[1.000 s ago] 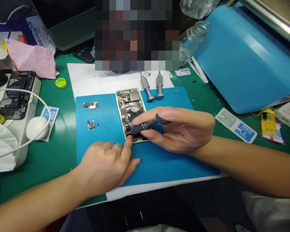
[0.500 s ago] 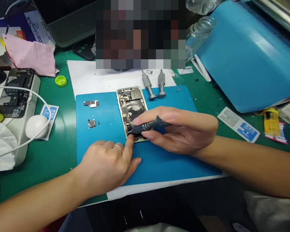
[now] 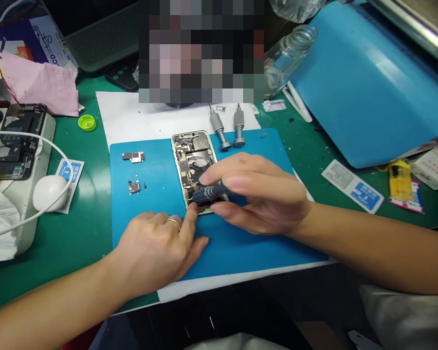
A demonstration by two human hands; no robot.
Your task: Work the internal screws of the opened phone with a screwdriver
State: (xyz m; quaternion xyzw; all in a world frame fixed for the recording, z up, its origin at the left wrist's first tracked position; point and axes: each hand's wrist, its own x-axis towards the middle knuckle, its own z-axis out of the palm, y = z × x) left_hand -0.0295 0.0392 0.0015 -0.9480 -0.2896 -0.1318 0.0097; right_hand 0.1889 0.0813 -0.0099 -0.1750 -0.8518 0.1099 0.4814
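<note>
An opened phone (image 3: 199,161) with its inner parts bare lies on a blue mat (image 3: 146,214). My left hand (image 3: 158,248) presses its index fingertip against the phone's lower left corner; the other fingers are curled and the thumb stands apart below. In my right hand (image 3: 266,194) is a dark grey screwdriver (image 3: 206,194), pinched between thumb and fingers and tilted low over the phone's bottom end. Its tip points at the lower left inside of the phone, close to my left index finger. Part of the handle is hidden by my fingers.
Small metal phone parts (image 3: 133,157) lie on the mat's left side. Two grey screwdrivers (image 3: 239,127) rest at the mat's far edge. At left are another opened phone (image 3: 20,141), a white cable (image 3: 54,141) and a green cap (image 3: 86,123); a glass jar (image 3: 290,63) lies behind.
The whole view has shifted slightly, so things sit a little further left. My right fingers have opened out a little around the screwdriver; the left index finger stays on the phone.
</note>
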